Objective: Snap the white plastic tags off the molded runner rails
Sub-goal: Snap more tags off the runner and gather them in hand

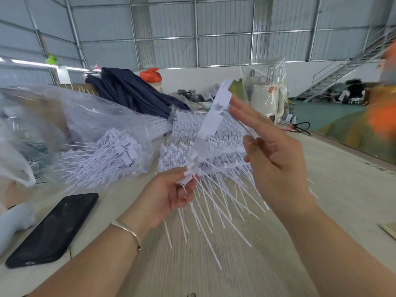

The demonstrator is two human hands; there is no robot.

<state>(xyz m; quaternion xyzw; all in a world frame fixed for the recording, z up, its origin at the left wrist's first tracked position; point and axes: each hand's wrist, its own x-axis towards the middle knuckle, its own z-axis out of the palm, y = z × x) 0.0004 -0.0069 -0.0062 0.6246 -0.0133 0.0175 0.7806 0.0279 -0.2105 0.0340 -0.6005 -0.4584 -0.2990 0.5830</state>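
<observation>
My left hand grips the lower end of a white runner rail, with a fan of thin white tag tails spreading down from it. The rail rises steeply up and to the right, blurred by motion. My right hand is raised beside the rail with straight fingers; its fingertips are near the rail's upper part, and I cannot tell whether they touch it. Stacks of more tag rails lie on the table behind my hands.
A clear plastic bag holding loose white tags lies at the left. A black phone rests on the pale wooden table at the front left. Dark cloth and another bag sit farther back. A person in orange is at the right edge.
</observation>
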